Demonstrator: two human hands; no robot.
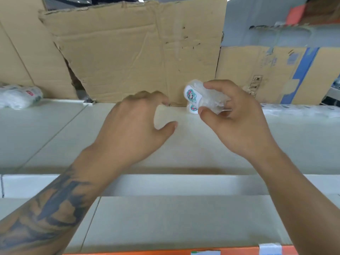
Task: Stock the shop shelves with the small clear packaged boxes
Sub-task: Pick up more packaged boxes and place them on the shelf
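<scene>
Right hand: just now the right hand [233,116] pinches small clear packaged boxes [204,97] between thumb and curled fingers, so its grip is closed on them.
Boxes: at least two clear boxes held together, white ends with a teal cartoon label facing left; they hang just above the back of the upper shelf [55,135], near the cardboard.
Left hand: the left hand [134,124] hovers over the same shelf, fingers loosely curled, thumb spread, holding nothing; its grip is open. It sits just beside the boxes, apart from them.
Left forearm: tattooed, reaching in from the lower left.
Backing: a torn cardboard sheet [132,52] stands upright behind the shelf, with a printed cardboard carton [266,74] to its right.
Shelf extras: a crumpled clear plastic bag [18,96] lies at the far left of the shelf; more clear packaging [298,110] lies at the far right, blurred.
Lower shelf: a second pale shelf [165,221] lies nearer the camera, with an orange edge [147,252] along the bottom.
</scene>
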